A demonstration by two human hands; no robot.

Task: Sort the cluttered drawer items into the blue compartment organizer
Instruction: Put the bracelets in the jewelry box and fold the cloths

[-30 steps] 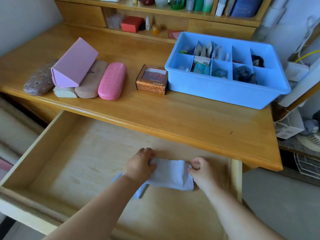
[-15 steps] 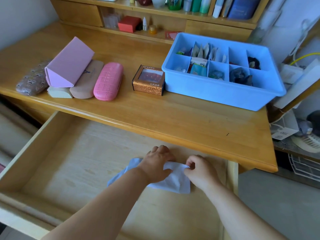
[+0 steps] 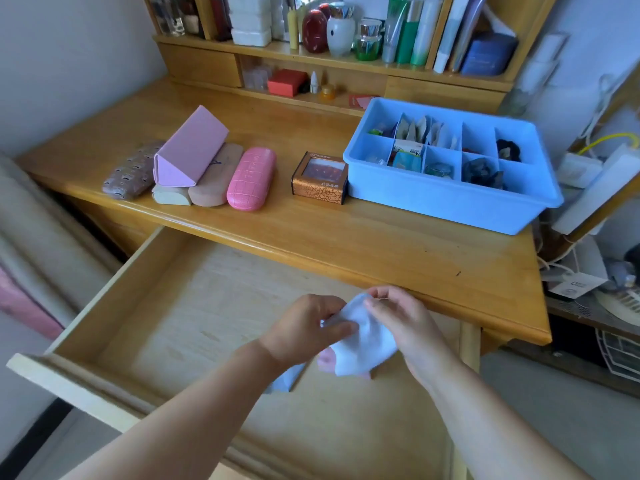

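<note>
both hands, left [image 3: 304,329] & right [image 3: 401,320], pinch a white cloth [image 3: 363,344] over the open drawer [image 3: 166,306], prob folding it for the blue organizer [image 3: 450,202].

Soft daylight is falling evenly; the hands [image 3: 349,330] are blurring slightly, and wide-angle distortion is bending edges far from the fingers.

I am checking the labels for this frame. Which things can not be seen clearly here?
Head view only:
- White cloth: both hands cover parts; motion-blurred.
- Left hand fingertips: hidden behind the cloth.
- Blue organizer contents: too small to name; walls hide the bottoms.
- Gold box print: too small to read.
</note>
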